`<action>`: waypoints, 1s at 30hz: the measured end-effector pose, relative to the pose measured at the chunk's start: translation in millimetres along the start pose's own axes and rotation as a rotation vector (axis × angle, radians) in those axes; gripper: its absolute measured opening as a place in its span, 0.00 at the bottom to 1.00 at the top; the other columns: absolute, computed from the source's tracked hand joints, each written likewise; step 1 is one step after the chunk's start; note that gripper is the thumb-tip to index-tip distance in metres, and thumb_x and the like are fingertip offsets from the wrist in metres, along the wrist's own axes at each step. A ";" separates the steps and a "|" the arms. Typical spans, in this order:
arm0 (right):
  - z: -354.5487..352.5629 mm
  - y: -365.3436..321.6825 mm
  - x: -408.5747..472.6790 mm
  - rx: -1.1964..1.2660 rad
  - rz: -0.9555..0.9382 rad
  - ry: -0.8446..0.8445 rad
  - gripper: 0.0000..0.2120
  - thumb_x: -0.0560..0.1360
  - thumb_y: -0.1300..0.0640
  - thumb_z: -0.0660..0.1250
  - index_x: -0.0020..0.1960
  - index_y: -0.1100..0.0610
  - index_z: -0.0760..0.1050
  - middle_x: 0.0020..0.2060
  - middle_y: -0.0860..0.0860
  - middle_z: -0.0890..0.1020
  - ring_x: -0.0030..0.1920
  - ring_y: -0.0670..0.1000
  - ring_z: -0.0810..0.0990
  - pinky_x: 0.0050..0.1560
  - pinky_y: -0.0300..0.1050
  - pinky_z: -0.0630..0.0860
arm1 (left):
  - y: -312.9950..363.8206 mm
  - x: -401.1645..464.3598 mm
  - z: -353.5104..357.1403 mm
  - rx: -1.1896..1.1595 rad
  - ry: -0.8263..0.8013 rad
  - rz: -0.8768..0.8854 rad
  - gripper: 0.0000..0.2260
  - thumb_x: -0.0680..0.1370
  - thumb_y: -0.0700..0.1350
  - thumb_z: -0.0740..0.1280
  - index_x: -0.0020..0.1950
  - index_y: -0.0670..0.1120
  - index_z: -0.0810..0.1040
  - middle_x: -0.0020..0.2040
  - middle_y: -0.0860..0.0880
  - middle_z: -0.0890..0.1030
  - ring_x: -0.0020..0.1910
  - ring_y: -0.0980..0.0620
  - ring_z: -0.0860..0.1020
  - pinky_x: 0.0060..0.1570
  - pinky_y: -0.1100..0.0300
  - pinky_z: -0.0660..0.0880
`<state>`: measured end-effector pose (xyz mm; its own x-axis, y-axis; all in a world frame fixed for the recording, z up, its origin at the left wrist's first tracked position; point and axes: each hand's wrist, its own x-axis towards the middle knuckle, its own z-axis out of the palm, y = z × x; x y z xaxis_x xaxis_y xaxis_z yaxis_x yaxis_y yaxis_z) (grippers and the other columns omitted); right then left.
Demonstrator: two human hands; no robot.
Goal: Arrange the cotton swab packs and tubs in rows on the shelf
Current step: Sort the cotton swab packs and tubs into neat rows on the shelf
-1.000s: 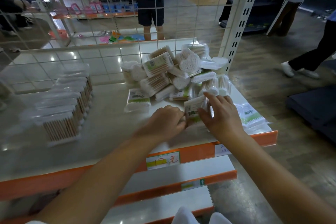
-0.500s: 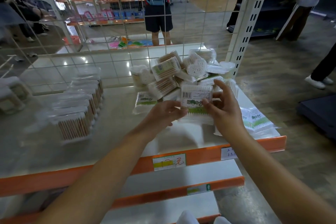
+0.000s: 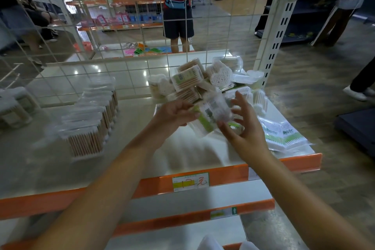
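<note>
A soft cotton swab pack [image 3: 210, 115] with a green and white label hangs blurred above the white shelf [image 3: 50, 164]. My left hand [image 3: 174, 113] grips its left end. My right hand [image 3: 243, 126] is just right of it, fingers spread, thumb close under the pack. Behind both hands lies a loose pile of clear tubs and packs [image 3: 188, 82]. A neat row of clear tubs with wooden swabs [image 3: 89, 128] runs front to back on the left. Flat green-labelled packs [image 3: 282, 134] lie at the right edge.
A wire grid [image 3: 121, 63] closes the back of the shelf, and a white slotted upright [image 3: 278, 36] stands at the back right. More tubs [image 3: 14, 105] sit at the far left. An orange price rail [image 3: 223, 176] lines the front. People stand in the aisle beyond.
The pack was picked up off the shelf by both hands and lifted. It has now turned and tilted in my left hand, and my right hand has let go with fingers spread.
</note>
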<state>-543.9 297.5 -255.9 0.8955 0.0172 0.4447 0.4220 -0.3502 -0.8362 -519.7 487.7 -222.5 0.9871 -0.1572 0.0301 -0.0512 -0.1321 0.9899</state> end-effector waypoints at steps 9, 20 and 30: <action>6.5 -9.4 -2.9 -0.017 0.122 -0.247 0.18 0.72 0.57 0.70 0.61 0.51 0.74 0.45 0.41 0.79 0.45 0.39 0.77 0.47 0.37 0.73 | 6.4 -0.8 -6.8 0.287 -0.136 0.059 0.05 0.69 0.42 0.74 0.41 0.46 0.80 0.33 0.55 0.79 0.31 0.61 0.77 0.33 0.66 0.73; 22.4 -12.5 -6.8 0.094 0.234 -0.278 0.10 0.70 0.63 0.72 0.47 0.49 0.79 0.41 0.48 0.82 0.45 0.50 0.80 0.50 0.53 0.77 | -6.2 -12.6 -22.3 0.212 -0.125 0.103 0.18 0.60 0.55 0.77 0.46 0.52 0.79 0.42 0.58 0.81 0.44 0.61 0.79 0.47 0.65 0.75; 43.5 -26.1 -7.8 0.447 0.379 -0.113 0.09 0.72 0.67 0.67 0.48 0.56 0.79 0.41 0.50 0.84 0.41 0.46 0.82 0.37 0.39 0.77 | -23.2 -39.3 -43.5 -0.059 0.029 -0.037 0.08 0.72 0.37 0.69 0.46 0.49 0.79 0.38 0.55 0.83 0.38 0.59 0.80 0.43 0.62 0.76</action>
<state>-555.8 347.2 -251.5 0.9944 0.0761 0.0727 0.0669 0.0768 -0.9948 -550.7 539.5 -240.6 0.9922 -0.1245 -0.0035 -0.0064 -0.0788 0.9969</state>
